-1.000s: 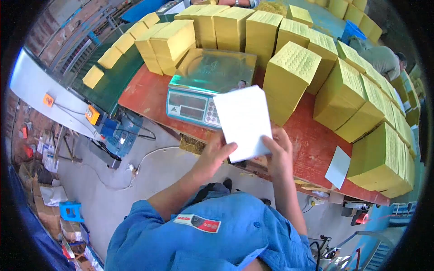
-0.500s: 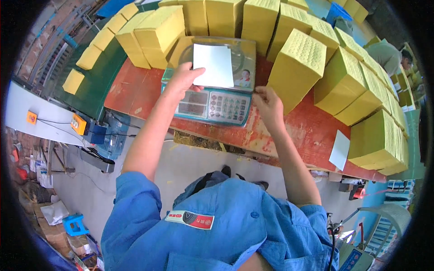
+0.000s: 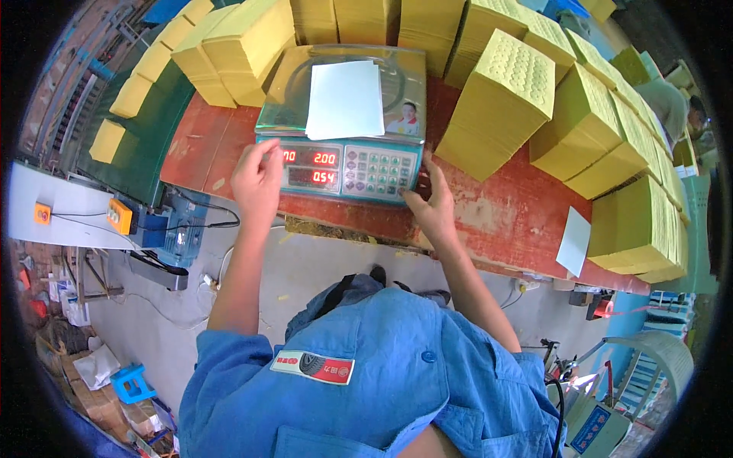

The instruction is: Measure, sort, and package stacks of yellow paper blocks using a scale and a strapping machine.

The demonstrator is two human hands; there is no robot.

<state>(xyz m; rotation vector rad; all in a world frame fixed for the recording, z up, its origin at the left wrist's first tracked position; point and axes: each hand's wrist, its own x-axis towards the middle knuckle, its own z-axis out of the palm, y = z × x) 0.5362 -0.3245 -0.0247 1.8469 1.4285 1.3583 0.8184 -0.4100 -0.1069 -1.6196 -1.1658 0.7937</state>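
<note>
1. Opening with the head view: finding white sheets (image 3: 345,99) lying flat on the pan (image 3: 286,103) of a digital scale (image 3: 378,174), beyond its lit display (image 3: 311,177).
2. Observing the left hand (image 3: 257,187) at the scale's near left corner, fingers curling loosely and gripping no sheet; not being able to tell about contact with the casing.
3. Observing the right hand (image 3: 434,202) at the near right corner, thumb and fingers spreading apart, released from the paper; again not being able to tell about contact.
4. Noting a yellow stack (image 3: 500,107) standing right of the scale, on a red table (image 3: 206,141), and a loose pale sheet (image 3: 573,243) lying farther right.
5. Judging the white sheets as probably light, flexible, prone to sliding over one another and creasing at corners.
6. Advising pinching at the left and right edges, keeping pressure even, avoiding single corners.
</note>
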